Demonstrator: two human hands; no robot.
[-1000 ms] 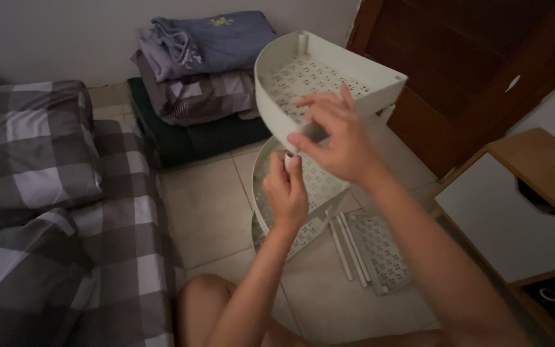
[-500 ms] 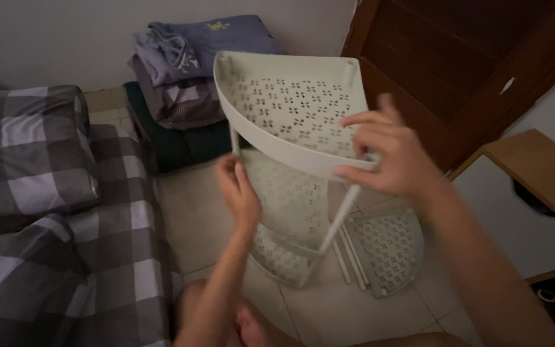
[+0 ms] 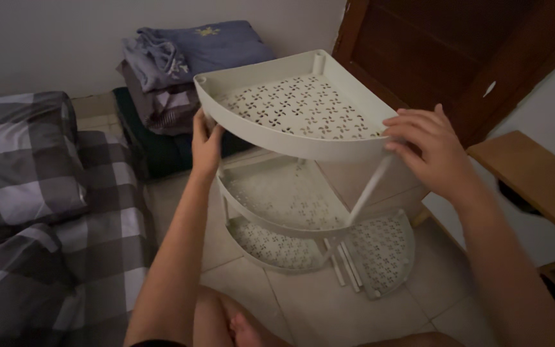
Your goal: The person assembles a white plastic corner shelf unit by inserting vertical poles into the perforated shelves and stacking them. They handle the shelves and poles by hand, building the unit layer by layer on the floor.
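Observation:
A white plastic corner shelf tray [image 3: 293, 106] with a perforated floor sits level on top of a shelf rack. My left hand [image 3: 205, 142] grips its left corner near a post. My right hand [image 3: 428, 149] holds its right rim above a slanted white post [image 3: 369, 190]. Two more trays [image 3: 277, 199] stand stacked under it on thin posts. Another loose tray [image 3: 383, 250] lies flat on the tiled floor to the right, with loose white rods [image 3: 345, 270] beside it.
A bed with a grey checked cover [image 3: 40, 212] fills the left side. Folded clothes [image 3: 181, 64] are piled against the back wall. A dark wooden door [image 3: 457, 58] stands at right, a light wooden cabinet [image 3: 534, 180] near it. My knees [image 3: 226, 321] are below.
The top tray has swung from tilted upright to level over the rack. My left hand moved to its left corner and my right hand to its right rim.

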